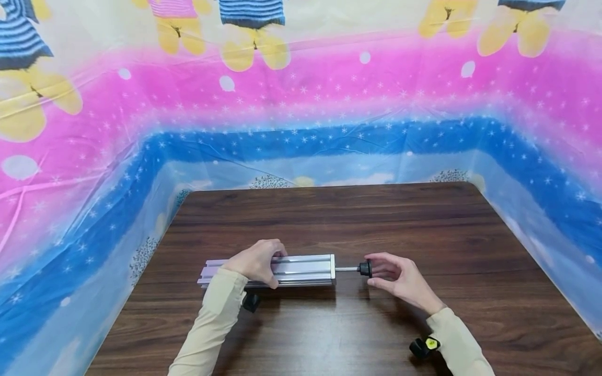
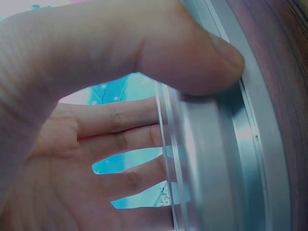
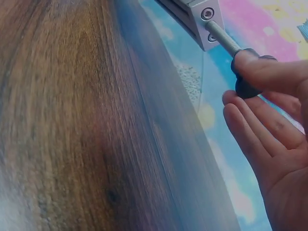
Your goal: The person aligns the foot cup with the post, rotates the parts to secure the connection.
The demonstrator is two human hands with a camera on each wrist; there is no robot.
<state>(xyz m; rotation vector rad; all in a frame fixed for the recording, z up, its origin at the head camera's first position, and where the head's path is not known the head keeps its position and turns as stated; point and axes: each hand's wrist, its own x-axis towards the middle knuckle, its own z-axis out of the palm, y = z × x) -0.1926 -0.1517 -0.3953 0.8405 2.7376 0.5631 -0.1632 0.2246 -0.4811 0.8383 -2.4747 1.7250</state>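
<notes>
A silver aluminium profile (image 1: 303, 269) lies lengthwise across the table, with a plate screwed to its right end (image 3: 204, 33). My left hand (image 1: 256, 263) grips it across the top, the thumb on the near side and the fingers over the far side; the left wrist view shows the thumb pressed on the metal edge (image 2: 269, 159). From the end plate a threaded rod (image 1: 347, 269) sticks out to the right, capped by a black knob (image 1: 364, 268). Thumb and fingers of my right hand (image 1: 400, 277) pinch that knob; in the right wrist view the thumb lies over the lobed knob (image 3: 248, 86).
The dark wood table (image 1: 329, 219) has a back edge against a hanging printed cloth (image 1: 301, 141) that also runs along both sides. Black wrist cameras are strapped below the left sleeve (image 1: 218, 308) and the right sleeve (image 1: 458, 339).
</notes>
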